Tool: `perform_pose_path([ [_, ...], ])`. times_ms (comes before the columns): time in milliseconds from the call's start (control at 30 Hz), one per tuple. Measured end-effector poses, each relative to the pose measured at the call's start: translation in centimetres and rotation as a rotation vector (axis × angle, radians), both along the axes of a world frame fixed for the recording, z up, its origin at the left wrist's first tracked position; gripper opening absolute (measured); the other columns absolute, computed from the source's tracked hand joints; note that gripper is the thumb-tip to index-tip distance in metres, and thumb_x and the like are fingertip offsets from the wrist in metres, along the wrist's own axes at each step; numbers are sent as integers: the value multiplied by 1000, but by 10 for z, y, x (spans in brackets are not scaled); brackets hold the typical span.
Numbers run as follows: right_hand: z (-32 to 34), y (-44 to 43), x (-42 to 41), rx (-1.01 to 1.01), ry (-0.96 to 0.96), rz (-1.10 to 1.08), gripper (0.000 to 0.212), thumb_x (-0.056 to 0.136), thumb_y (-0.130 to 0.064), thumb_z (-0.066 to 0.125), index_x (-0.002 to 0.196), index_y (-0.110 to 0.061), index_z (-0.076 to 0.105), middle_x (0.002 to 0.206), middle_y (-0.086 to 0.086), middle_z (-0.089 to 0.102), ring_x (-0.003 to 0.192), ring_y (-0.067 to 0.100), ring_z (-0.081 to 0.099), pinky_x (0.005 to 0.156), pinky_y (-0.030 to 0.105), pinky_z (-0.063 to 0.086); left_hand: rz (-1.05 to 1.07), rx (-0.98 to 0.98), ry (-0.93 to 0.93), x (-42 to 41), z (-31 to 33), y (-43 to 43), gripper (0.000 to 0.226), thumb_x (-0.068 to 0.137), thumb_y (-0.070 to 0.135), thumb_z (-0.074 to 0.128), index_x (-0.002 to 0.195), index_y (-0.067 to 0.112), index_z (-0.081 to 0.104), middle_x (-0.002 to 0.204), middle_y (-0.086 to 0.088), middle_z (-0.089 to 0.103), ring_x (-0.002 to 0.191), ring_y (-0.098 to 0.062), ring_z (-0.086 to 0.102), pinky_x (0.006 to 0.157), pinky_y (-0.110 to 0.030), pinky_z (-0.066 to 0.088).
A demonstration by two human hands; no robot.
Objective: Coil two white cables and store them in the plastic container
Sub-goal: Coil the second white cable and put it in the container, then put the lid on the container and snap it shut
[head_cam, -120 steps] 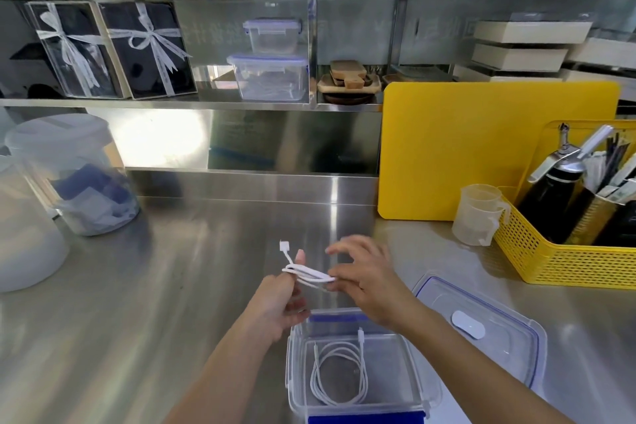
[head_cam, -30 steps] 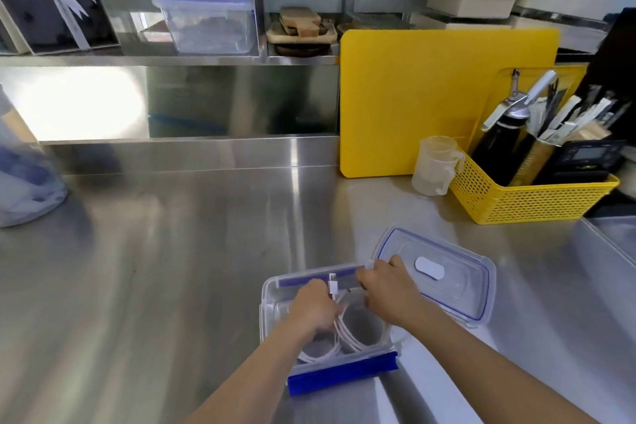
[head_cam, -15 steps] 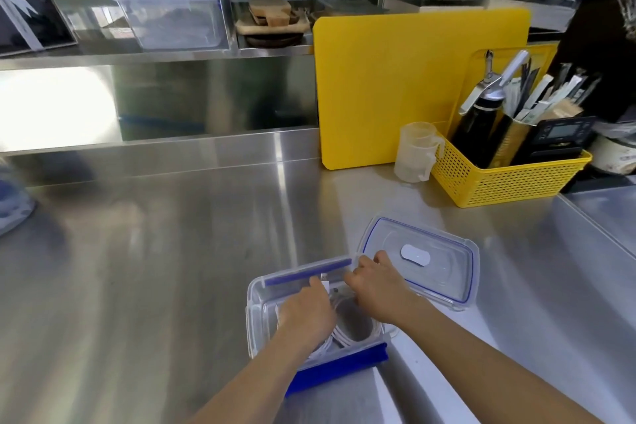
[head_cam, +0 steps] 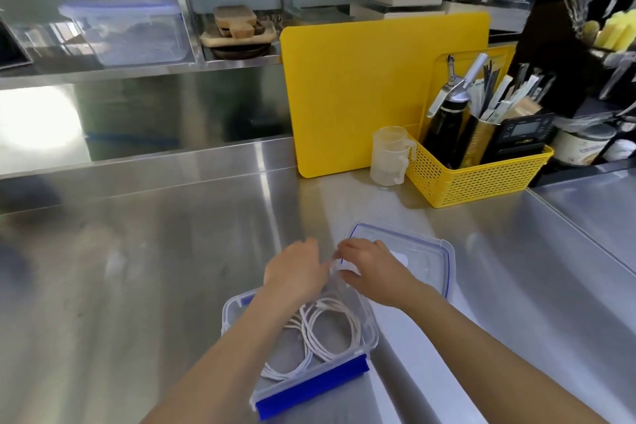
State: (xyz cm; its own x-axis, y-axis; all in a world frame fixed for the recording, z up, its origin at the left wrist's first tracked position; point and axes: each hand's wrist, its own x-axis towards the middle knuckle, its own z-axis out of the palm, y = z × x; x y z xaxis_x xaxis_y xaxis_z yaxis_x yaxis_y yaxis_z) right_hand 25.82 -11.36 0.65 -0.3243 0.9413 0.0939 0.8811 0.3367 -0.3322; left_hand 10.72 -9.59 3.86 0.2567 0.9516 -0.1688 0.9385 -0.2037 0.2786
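From the head view, two coiled white cables (head_cam: pixel 320 334) are lying inside the clear plastic container (head_cam: pixel 370 327) on the steel surface (head_cam: pixel 137 268). The left hand (head_cam: pixel 296 270) and right hand (head_cam: pixel 370 268) are hovering over its far edge; whether either grip is clenched I cannot tell. The lid (head_cam: pixel 430 251) is lying just beside.

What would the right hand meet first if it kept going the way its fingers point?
The right hand points up-left toward the left hand, whose fingers nearly touch it above the container's far rim. It would probably meet the left hand first; motion blur leaves depth unclear.
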Motion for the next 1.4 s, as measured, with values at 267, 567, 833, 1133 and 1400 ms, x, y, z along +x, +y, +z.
perform_pose_path([
  [267,-25,2,69,-231,173,-526,54,89,-35,52,136,-16,33,144,8,37,131,26,34,104,45,29,-57,-104,-19,44,-22,47,49,93,33,43,132,4,38,138,-14,44,126,-31,38,96,-41,38],
  [567,-60,-19,107,-449,325,-987,69,81,-35,58,136,-14,23,139,19,30,116,37,45,100,47,36,-68,-438,23,84,-63,66,51,88,33,50,127,0,44,126,-16,57,111,-29,57,77,-27,41],
  [833,-31,-5,114,-261,958,-1195,12,82,-8,55,90,-3,49,83,10,44,68,21,41,54,29,31,206,-330,-329,57,-43,82,28,79,-4,52,55,7,42,67,-25,50,68,-39,54,57,-29,36],
  [1133,33,33,79,-232,1273,-924,18,77,5,56,63,-6,60,51,5,61,53,19,55,57,28,40,453,-476,-983,-19,4,88,21,80,-12,59,98,-6,66,86,-17,66,67,-22,62,64,-29,56],
  [1400,49,37,45,-363,1175,-639,8,77,1,59,74,-6,59,47,3,46,34,12,32,34,19,21,532,-204,-1193,-93,21,66,33,67,-26,59,67,7,59,56,-1,65,58,-15,59,52,-15,53],
])
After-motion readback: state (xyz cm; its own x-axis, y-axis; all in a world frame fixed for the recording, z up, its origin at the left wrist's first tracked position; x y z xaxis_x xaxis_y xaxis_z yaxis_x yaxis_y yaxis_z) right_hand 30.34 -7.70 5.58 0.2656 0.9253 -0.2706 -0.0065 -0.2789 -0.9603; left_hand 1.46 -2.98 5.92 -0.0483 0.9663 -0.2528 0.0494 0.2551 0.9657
